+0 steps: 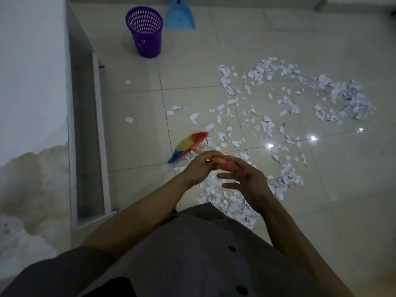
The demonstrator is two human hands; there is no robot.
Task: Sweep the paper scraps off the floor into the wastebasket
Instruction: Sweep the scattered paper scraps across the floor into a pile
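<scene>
left: a white wall point(32, 61), its lower part marked by a broad brownish stain point(32, 189) with an uneven upper edge. beside the wall: a long grey recessed channel point(85, 136) bordered by a pale frame point(99, 136), running from the far end of the view toward the viewer; a small dark bracket point(101, 65) projects from the frame near its far end. foreground: a grey shirt point(192, 264) with dark buttons point(231, 248) down its front. right of centre: three bright spots of reflected light point(270, 145). top right corner: a dark upright part point(319, 5) under a pale edge, too cut off to identify.
</scene>
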